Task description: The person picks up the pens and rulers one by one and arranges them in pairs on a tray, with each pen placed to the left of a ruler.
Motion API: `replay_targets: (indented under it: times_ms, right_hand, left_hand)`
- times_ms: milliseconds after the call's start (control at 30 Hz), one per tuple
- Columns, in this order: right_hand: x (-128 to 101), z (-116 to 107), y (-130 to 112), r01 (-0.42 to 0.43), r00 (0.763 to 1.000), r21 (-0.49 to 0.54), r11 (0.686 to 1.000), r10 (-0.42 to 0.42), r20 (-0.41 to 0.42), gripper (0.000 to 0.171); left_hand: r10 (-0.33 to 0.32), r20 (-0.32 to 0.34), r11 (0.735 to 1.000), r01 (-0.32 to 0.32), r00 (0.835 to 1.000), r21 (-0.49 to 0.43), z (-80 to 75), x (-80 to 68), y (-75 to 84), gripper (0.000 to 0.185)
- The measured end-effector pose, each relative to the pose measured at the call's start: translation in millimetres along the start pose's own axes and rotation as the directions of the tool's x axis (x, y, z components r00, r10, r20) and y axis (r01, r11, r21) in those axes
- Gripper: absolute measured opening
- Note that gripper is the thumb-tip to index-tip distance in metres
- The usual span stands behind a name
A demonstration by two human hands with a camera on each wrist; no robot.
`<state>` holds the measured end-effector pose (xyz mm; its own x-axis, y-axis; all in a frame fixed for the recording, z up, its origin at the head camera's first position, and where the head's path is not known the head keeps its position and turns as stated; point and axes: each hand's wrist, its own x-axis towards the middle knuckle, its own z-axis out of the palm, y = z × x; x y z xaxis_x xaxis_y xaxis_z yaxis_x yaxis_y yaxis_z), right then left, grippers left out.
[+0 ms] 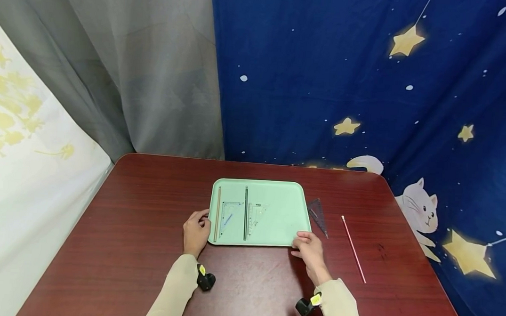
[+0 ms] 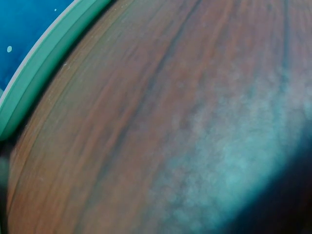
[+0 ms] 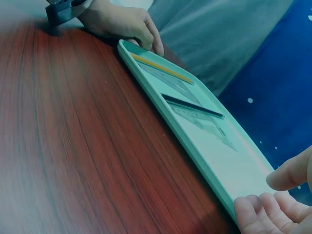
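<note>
Head view showed a green tray [image 1: 276,211] flat on the table [image 1: 127,228], the left hand [image 1: 196,231] curled round its near left corner and the right hand [image 1: 310,249] pinching its near right corner. Lifting evenly seemed wise, lest the rulers [image 1: 245,212] slide.

A blurred red-brown table [image 2: 161,122] is filling the view, with the green tray [image 2: 34,80] rim showing at far left.

Shiny red-brown wood table [image 1: 117,246]; smooth green plastic tray [image 1: 283,197] at the middle; soft cloth curtains [image 1: 146,78] upper left
</note>
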<state>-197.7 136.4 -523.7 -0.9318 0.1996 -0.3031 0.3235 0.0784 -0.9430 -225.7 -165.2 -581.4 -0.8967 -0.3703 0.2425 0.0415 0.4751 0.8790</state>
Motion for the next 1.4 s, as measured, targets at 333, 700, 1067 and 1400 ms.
replay_targets:
  times_ms: [333, 700, 1067, 1400]
  right_hand:
    - [2, -26, 2, 0.002, 0.999, -0.015, 1.000, -0.003, -0.037, 0.037]
    - [-1, -42, 9, -0.002, 0.998, -0.025, 1.000, 0.000, -0.056, 0.034]
    - [-4, -63, 13, -0.004, 0.997, -0.030, 1.000, 0.002, -0.078, 0.037]
    - [-3, -79, 12, 0.007, 0.994, -0.071, 0.997, -0.015, -0.107, 0.038]
  left_hand:
    - [0.017, -0.008, 1.000, -0.017, 1.000, 0.008, 0.9, -0.1, -3.1, 0.028]
    - [0.029, -0.010, 1.000, -0.029, 1.000, 0.008, 1.9, 0.1, -2.7, 0.028]
    - [0.007, -0.010, 1.000, -0.006, 1.000, 0.012, 2.3, -0.8, -4.4, 0.028]
    - [0.001, 0.004, 1.000, -0.002, 1.000, 0.006, -0.1, -1.0, -1.7, 0.029]
